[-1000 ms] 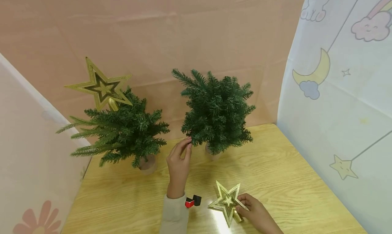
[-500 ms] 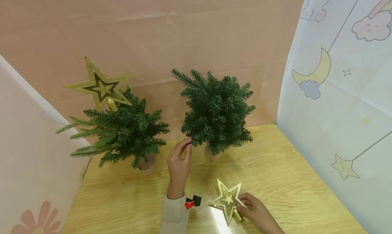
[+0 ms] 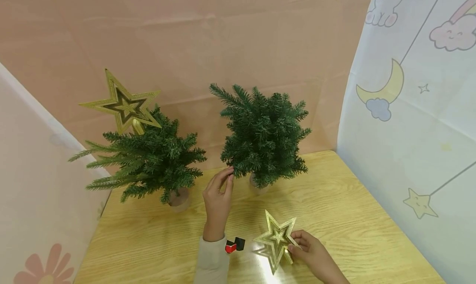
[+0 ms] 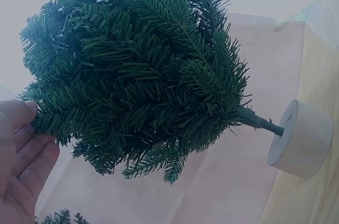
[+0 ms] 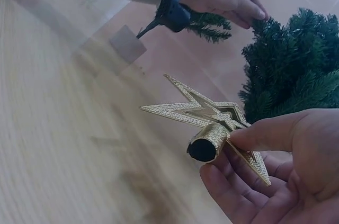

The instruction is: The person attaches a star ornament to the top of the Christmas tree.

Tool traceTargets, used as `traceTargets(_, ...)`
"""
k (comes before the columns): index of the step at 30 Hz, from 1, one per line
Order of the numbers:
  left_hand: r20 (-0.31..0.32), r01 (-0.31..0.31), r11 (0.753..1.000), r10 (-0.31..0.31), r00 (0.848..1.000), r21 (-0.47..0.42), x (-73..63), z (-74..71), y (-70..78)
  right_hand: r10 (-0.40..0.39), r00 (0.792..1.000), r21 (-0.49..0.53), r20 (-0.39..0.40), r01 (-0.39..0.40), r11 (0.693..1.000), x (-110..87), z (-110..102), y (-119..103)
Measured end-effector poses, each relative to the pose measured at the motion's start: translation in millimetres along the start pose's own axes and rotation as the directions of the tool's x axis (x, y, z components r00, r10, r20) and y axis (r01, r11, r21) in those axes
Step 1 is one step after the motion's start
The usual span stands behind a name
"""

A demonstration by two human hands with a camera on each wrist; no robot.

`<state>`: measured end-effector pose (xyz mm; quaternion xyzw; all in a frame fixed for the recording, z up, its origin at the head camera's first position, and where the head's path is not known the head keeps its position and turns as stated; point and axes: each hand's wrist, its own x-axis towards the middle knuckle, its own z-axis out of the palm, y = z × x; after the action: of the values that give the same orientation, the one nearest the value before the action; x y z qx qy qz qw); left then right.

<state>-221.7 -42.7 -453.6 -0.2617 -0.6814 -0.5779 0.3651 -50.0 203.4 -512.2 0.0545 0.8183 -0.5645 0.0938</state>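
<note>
My left hand (image 3: 217, 203) pinches the tip of a low branch on the right-hand artificial Christmas tree (image 3: 265, 139). In the left wrist view, thumb and forefinger meet on that tip, and the tree's round wooden base (image 4: 303, 139) stands on the table. Just above the tabletop, my right hand (image 3: 314, 253) holds a gold star tree topper (image 3: 278, 236) by thumb and fingers. The right wrist view shows the topper's hollow tube (image 5: 207, 143) with its dark open end. Another Christmas tree (image 3: 160, 156), at the left, carries a similar gold star (image 3: 125, 104) leaning left on its top.
Both trees stand on a wooden table (image 3: 334, 209) near a peach backdrop (image 3: 260, 36). A white printed sheet (image 3: 405, 143) hangs along the right side, a pale one (image 3: 33, 172) on the left. A black and red wrist device (image 3: 234, 245) sits at the left sleeve.
My right hand has raised the gold star topper slightly and tilted it more upright, with its reflection now apart below. The left hand keeps its place on the branch.
</note>
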Motion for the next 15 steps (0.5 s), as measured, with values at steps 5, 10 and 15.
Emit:
traceTargets(5, -0.006, -0.014, 1.000, 0.014, 1.000, 0.015, 0.6, 0.6, -0.7, -0.001, 1.000, 0.015, 0.007, 0.001, 1.000, -2.2, -2.3, -10.3)
traceTargets(10, -0.004, -0.002, 1.000, 0.002, 1.000, 0.017, -0.1, 0.8, -1.5, 0.018, 1.000, 0.039, -0.006, -0.018, 0.999, -5.6, -4.0, -22.4)
traceTargets(15, 0.001, 0.000, 1.000, 0.000, 1.000, 0.018, -0.6, 0.3, -0.9, 0.039, 0.999, 0.076, -0.011, -0.038, 0.996, -7.7, -5.4, -29.5)
